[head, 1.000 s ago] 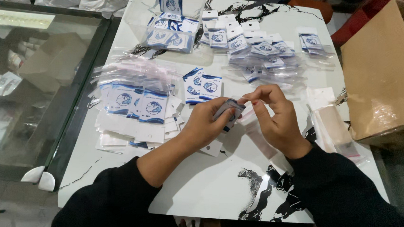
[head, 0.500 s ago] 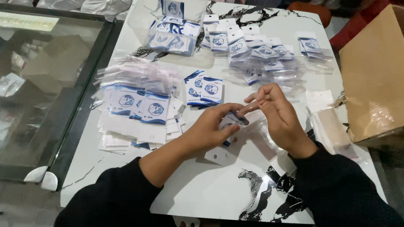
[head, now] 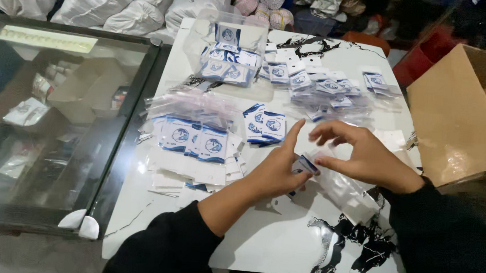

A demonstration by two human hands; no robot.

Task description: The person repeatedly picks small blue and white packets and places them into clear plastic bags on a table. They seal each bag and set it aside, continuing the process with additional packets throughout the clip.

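Currently, my left hand (head: pixel 279 169) pinches a small blue-and-white printed card (head: pixel 304 165) — my right hand (head: pixel 365 158) grips the clear plastic sleeve (head: pixel 341 184) around it, both just above the white marble-patterned table (head: pixel 281 245). Left of my left hand — a stack of matching blue-and-white cards (head: pixel 197 145).

Single view, head-worn camera, above near edge of desk (head: pixel 281 251). Faces steeply down and forward toward 12 o'clock. Close range: forearms enter from 6 o'clock, hands mid-frame. Glass cabinet (head: pixel 58 119) at 9 o'clock, cardboard box (head: pixel 457 121) at 3 o'clock, white sacks (head: pixel 105 1) at 11 o'clock.
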